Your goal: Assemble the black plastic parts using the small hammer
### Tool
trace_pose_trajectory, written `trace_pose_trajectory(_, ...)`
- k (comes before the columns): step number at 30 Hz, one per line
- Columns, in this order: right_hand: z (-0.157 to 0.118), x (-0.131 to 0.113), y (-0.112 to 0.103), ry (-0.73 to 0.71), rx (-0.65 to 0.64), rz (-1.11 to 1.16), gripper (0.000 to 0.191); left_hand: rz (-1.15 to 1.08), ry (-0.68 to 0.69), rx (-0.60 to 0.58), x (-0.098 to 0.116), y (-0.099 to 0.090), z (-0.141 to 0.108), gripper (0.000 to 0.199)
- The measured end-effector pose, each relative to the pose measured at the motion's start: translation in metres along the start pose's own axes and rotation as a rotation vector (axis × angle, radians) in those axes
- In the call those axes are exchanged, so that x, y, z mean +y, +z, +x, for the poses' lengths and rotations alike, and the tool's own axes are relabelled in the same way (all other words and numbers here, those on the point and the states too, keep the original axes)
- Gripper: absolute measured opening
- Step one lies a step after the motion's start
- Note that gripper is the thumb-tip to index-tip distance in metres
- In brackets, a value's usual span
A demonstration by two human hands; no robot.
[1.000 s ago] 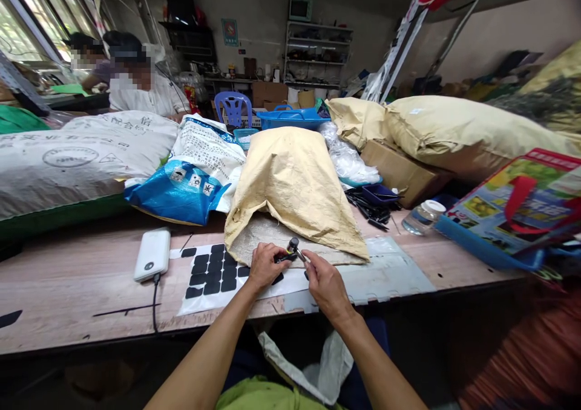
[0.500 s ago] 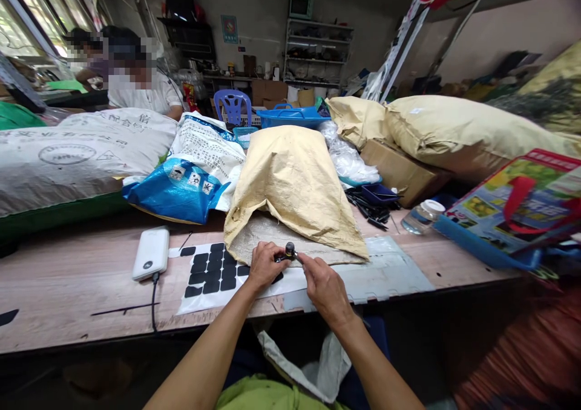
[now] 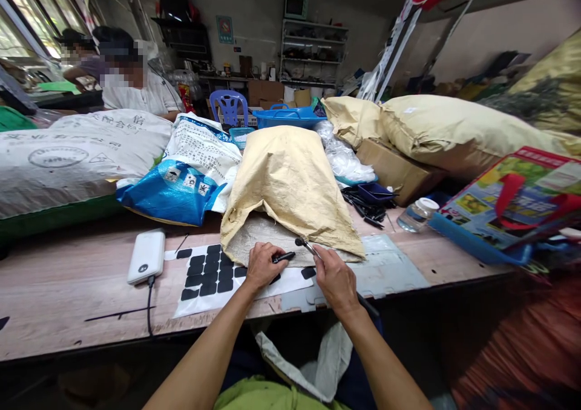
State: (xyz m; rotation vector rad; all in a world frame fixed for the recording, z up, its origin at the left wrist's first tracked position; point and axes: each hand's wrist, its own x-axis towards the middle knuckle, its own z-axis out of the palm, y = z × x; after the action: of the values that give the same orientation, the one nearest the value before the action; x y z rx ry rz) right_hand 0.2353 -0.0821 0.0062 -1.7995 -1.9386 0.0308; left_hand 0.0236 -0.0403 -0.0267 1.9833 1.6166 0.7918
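Note:
My left hand (image 3: 263, 266) is closed around a slim black handle-like piece (image 3: 285, 256), whose tip points right past the fingers. Close by on the right, my right hand (image 3: 336, 280) grips a shiny metal tool (image 3: 307, 247) with a round dark head, resembling a small ratchet wrench. The tool's head and the black piece are apart. Both hands are in front of the open mouth of a cream woven sack (image 3: 290, 174). Under and beside my left hand lies a white sheet (image 3: 188, 309) bearing several black rounded-square pads (image 3: 209, 267).
A white power bank (image 3: 146, 256) with a cable lies left. Blue-white (image 3: 181, 180) and white sacks (image 3: 77, 156) stand behind it. To the right are several black pieces (image 3: 363, 207), a clear jar (image 3: 415, 215) and a blue tray (image 3: 481, 237). People (image 3: 136, 98) sit at the back left.
The metal tool's round head was at the black piece between my hands. My right hand has drawn it away to the right, exposing the black piece's tip. The view has shifted slightly.

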Motion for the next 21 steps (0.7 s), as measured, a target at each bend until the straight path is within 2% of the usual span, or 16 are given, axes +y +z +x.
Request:
trace_pose_trajectory(5, 0.007, 0.024, 0.009, -0.058, 0.054, -0.22, 0.027, -0.053, 0.049, -0.028, -0.006, -0.003, -0.001, 0.019)
trace_pose_trajectory(9, 0.006, 0.012, 0.008, -0.084, 0.117, -0.126, 0.021, -0.122, 0.081, -0.01, -0.01, -0.004, -0.002, 0.02)
trace_pose_trajectory(14, 0.01, -0.012, 0.017, -0.277, -0.128, 0.241, 0.03, -0.128, 0.07, 0.017, -0.011, -0.002, -0.004, 0.024)
trace_pose_trajectory(18, 0.013, -0.016, 0.029, -0.339, -0.175, 0.237, 0.019, -0.084, 0.091, 0.005, -0.012, -0.001, -0.004, 0.024)
trace_pose_trajectory(21, 0.014, -0.017, 0.031, -0.347, -0.187, 0.175, 0.021, -0.066, 0.107, -0.016, -0.013, 0.0, -0.004, 0.024)
